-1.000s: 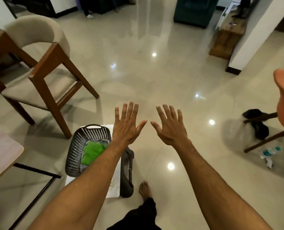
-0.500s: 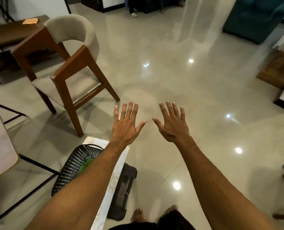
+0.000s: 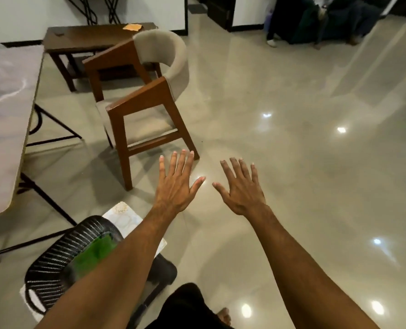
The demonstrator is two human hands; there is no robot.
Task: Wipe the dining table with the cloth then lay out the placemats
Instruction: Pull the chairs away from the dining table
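Two hands, left hand and right hand: both held out over the floor, fingers straight and spread, nothing in either, unchanged from a second ago. Under the left forearm: black basket holding the green cloth, set on a pale patterned placemat. Beyond: wooden chair. Change: view has swung left, so the pale dining surface now fills the far left. Judgement: wiping not begun; cloth not yet picked up.
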